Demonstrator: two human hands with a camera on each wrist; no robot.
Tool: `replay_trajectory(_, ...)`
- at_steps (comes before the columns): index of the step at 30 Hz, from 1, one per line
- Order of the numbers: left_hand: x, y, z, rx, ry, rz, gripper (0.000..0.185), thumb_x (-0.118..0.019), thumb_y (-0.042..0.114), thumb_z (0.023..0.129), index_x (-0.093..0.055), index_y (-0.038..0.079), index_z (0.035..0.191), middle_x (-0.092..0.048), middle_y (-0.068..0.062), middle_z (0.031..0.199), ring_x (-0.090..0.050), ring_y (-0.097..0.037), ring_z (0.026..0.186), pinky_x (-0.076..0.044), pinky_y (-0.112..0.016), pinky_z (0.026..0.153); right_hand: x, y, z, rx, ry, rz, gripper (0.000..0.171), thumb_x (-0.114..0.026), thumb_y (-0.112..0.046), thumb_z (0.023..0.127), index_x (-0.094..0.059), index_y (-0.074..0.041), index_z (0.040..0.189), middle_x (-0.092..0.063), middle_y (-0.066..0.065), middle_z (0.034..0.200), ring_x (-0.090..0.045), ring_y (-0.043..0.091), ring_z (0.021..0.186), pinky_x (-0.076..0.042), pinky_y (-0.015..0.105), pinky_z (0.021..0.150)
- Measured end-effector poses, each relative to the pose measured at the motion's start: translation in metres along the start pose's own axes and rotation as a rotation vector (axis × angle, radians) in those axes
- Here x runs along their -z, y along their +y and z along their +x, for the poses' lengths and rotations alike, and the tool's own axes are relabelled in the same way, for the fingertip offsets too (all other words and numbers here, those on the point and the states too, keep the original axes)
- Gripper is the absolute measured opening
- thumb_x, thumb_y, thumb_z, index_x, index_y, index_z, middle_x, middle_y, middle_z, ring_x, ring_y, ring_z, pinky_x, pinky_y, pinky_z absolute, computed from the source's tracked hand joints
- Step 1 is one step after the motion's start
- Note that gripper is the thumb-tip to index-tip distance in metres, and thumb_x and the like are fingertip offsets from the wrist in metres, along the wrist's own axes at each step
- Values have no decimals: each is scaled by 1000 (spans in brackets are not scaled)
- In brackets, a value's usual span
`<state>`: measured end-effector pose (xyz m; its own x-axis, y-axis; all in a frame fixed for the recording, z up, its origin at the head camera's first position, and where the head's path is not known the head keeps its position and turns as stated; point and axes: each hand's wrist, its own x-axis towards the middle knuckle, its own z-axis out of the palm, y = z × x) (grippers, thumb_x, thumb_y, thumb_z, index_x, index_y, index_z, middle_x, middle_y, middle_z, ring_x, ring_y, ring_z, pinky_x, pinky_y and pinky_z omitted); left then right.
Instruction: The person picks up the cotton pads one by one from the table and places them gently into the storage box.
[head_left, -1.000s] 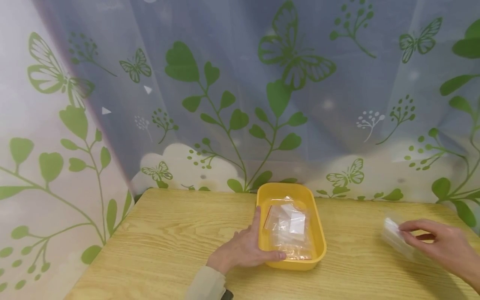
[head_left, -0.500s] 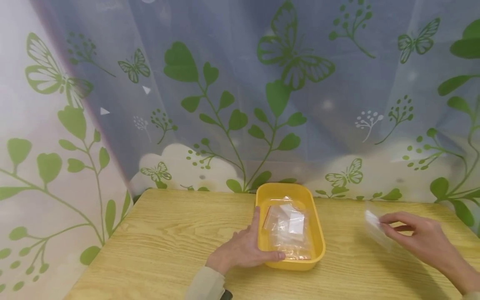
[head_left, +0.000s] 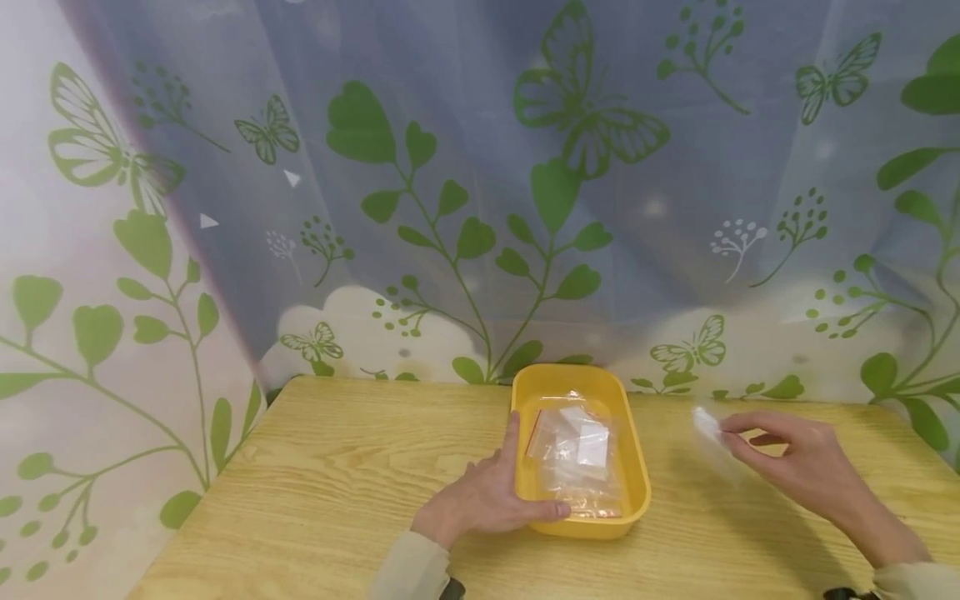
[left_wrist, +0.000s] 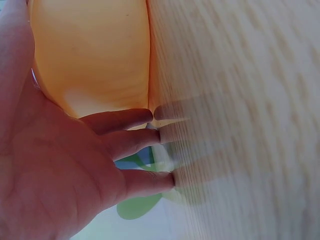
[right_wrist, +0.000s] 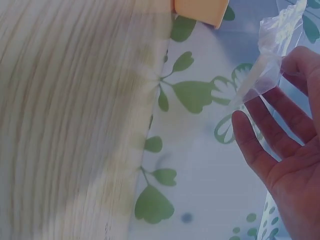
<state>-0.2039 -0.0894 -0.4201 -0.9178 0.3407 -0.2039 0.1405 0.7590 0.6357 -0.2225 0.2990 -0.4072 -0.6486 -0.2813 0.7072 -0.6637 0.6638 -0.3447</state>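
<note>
My left hand (head_left: 483, 498) rests against the near left corner of a yellow plastic tray (head_left: 640, 475). Its index finger lies along the left side and its thumb crosses the near rim. In the left wrist view the other fingers (left_wrist: 150, 182) stretch out straight, tips down at the wood. Inside the tray lie clear plastic zip bags (head_left: 581, 487), one edged in red, and a white piece (head_left: 594, 446) among them. To the right of the tray, my right hand (head_left: 795, 454) pinches a clear plastic bag (right_wrist: 272, 55) between thumb and index finger, above the table.
The light wood-grain table (head_left: 360, 433) reaches back to a blue-grey curtain (head_left: 465, 50) printed with green leaves and butterflies. A pale printed panel (head_left: 45, 225) stands along the left side. The tray's far end comes close to the curtain.
My right hand has moved left toward the tray, carrying the clear plastic bag. The left hand and the tray have stayed in place.
</note>
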Motion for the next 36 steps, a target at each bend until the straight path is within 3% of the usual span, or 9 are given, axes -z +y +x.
replay_trajectory(5, 0, 0, 1, -2, 1, -2, 135, -71, 78, 77, 18, 26, 163, -36, -28, 162, -33, -56, 147, -26, -69, 121, -8, -6, 5, 48, 9, 8, 41, -85, 14, 65, -79, -15, 93, -78, -10, 92, -61, -21, 92, -55, 8, 70)
replay_trajectory(13, 1, -1, 1, -17, 2, 13, 135, -70, 79, 77, 19, 25, 163, -35, -28, 162, -33, -56, 147, -21, -67, 124, -22, -18, 16, 23, -23, 70, 40, -84, 11, 72, -79, -19, 97, -79, -1, 93, -63, -16, 94, -55, 9, 72)
replay_trajectory(21, 0, -1, 2, -21, 3, 10, 136, -70, 79, 77, 19, 25, 163, -35, -28, 162, -34, -56, 147, -19, -67, 124, -36, -29, 25, 72, -29, 101, 38, -84, 11, 72, -79, -17, 96, -80, 2, 93, -65, -13, 94, -56, 9, 74)
replay_trajectory(36, 0, -1, 2, -30, 4, 6, 136, -70, 80, 76, 18, 23, 164, -35, -29, 162, -33, -57, 146, -20, -68, 124, -58, -48, 45, 170, -56, 106, 35, -84, 7, 73, -79, -18, 97, -80, -2, 96, -72, 4, 92, -58, 13, 78)
